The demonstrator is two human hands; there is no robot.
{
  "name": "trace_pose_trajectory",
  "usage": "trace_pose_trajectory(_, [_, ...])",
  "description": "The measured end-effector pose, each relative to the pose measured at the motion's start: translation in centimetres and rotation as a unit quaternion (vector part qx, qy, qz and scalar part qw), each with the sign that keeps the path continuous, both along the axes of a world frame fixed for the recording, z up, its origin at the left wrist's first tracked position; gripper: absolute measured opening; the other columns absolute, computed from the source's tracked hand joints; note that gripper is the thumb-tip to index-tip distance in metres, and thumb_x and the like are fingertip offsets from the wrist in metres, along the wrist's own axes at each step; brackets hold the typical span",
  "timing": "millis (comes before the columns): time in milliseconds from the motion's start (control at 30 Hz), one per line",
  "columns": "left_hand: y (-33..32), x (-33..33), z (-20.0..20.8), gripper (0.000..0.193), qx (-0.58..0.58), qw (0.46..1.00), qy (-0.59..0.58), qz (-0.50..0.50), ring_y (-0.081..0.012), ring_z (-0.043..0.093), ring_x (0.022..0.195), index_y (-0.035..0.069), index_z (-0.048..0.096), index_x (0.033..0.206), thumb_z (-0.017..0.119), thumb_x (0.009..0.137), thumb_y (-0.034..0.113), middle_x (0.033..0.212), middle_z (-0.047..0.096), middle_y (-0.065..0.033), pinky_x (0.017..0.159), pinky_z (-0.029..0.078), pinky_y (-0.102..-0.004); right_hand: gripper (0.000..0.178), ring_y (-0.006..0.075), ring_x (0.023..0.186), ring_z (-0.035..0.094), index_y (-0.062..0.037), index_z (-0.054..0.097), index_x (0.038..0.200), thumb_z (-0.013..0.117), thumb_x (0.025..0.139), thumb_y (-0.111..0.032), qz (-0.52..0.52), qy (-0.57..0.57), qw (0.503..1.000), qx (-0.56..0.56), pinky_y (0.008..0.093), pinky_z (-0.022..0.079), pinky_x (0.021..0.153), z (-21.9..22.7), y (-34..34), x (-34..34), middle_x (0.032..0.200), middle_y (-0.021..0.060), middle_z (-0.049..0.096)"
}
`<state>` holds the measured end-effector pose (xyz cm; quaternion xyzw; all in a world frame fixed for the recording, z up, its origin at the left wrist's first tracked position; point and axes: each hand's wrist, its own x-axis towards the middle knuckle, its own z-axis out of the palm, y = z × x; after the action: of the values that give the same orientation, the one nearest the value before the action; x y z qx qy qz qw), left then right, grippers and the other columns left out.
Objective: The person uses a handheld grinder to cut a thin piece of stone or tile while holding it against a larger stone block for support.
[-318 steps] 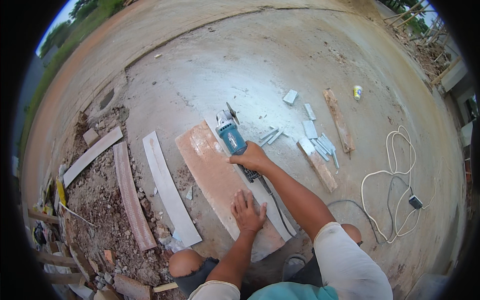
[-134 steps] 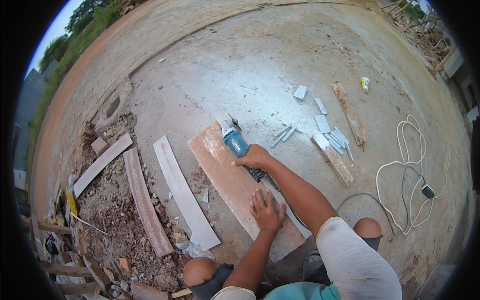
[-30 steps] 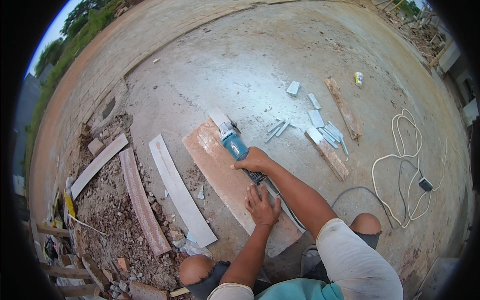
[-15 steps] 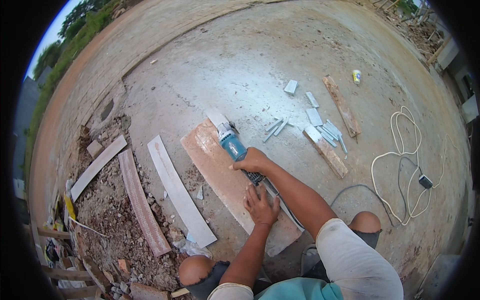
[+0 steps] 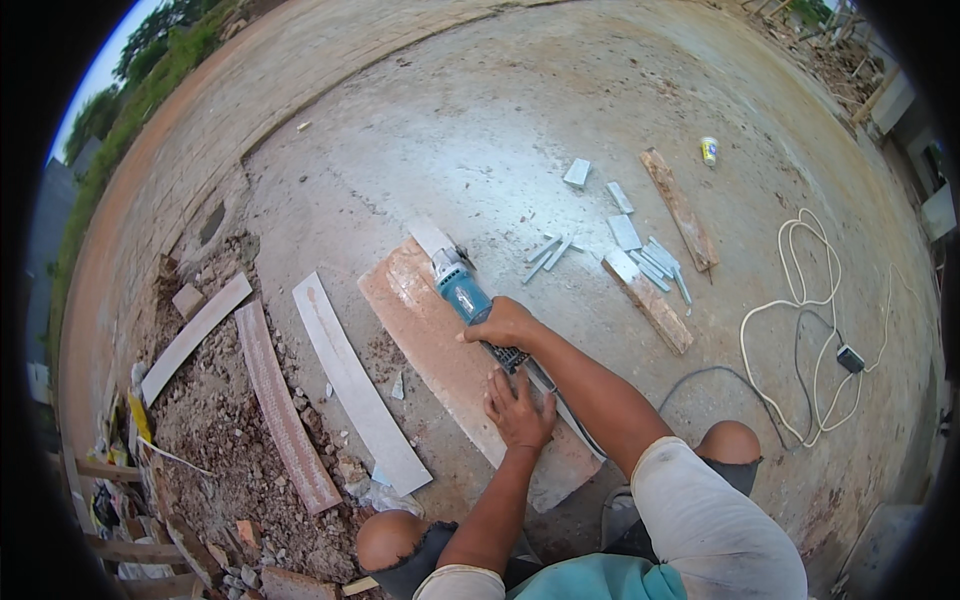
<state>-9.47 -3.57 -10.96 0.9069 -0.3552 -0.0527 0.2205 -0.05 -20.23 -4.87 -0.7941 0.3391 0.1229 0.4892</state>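
Note:
My right hand (image 5: 503, 325) wraps round the body of a teal angle grinder (image 5: 462, 288). The grinder's metal head rests over a pale strip (image 5: 430, 234) that sticks out past the far end of a dusty brown board (image 5: 415, 325). My left hand (image 5: 520, 412) lies with fingers spread close behind the grinder's rear end, pressing down over the board. A dark cord trails from the tool beneath my right forearm. The grinder's disc is hardly visible, and my right hand covers the rear grip.
Long tile strips (image 5: 355, 385) lie to the left beside rubble (image 5: 205, 430). Small cut grey pieces (image 5: 625, 233) and two wooden blocks (image 5: 650, 305) are on the concrete at the right. Farther right, a white extension cable (image 5: 745, 335) loops around near a small cup (image 5: 709, 151).
The view has shifted very slightly. My hands and the grinder keep almost the same place on the board.

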Motion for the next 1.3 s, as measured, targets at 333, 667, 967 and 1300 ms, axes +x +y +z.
trace_pose_trajectory(333, [0.0, 0.1, 0.0, 0.072, -0.001, 1.0, 0.011, -0.003, -0.0414, 0.018, 0.143, 0.008, 0.042, 0.141, 0.067, 0.081, 0.039, 0.148, 0.028, -0.0293, 0.112, 0.014, -0.0555, 0.093, 0.0353, 0.095, 0.067, 0.0156, 0.059, 0.11, 0.082, 0.057, -0.057, 0.007, 0.013, 1.0, 0.014, 0.0362, 0.052, 0.081, 0.2, 0.0, -0.3, 0.105, 0.0296, 0.065])
trace_pose_trajectory(667, [0.0, 0.1, 0.2, 0.073, -0.002, 1.0, 0.011, -0.007, -0.0426, 0.016, 0.143, 0.007, 0.041, 0.141, 0.067, 0.081, 0.039, 0.147, 0.026, -0.031, 0.112, 0.013, -0.0558, 0.097, 0.0362, 0.095, 0.067, 0.0187, 0.057, 0.112, 0.082, 0.056, -0.057, 0.011, 0.013, 1.0, 0.02, 0.0361, 0.052, 0.08, 0.7, -0.1, -0.6, 0.105, 0.0314, 0.064])
trace_pose_trajectory(967, [-0.1, 0.0, 0.3, 0.064, -0.002, 1.0, 0.019, 0.005, -0.04, 0.018, 0.144, 0.008, 0.048, 0.136, 0.066, 0.081, 0.037, 0.149, 0.029, -0.0266, 0.112, 0.015, -0.0556, 0.094, 0.0359, 0.093, 0.067, 0.0185, 0.058, 0.11, 0.083, 0.056, -0.055, 0.006, 0.008, 1.0, 0.023, 0.0362, 0.052, 0.079, 0.7, 0.0, -0.8, 0.103, 0.0312, 0.065])
trace_pose_trajectory(1300, [0.0, 0.0, 0.2, 0.066, -0.013, 1.0, 0.015, -0.002, -0.042, 0.018, 0.143, 0.008, 0.047, 0.136, 0.068, 0.079, 0.035, 0.147, 0.028, -0.0302, 0.111, 0.015, -0.0565, 0.092, 0.0354, 0.096, 0.067, 0.0145, 0.059, 0.112, 0.083, 0.056, -0.055, 0.003, 0.007, 1.0, 0.026, 0.0361, 0.052, 0.083, 0.8, 0.2, -1.4, 0.106, 0.0291, 0.065])
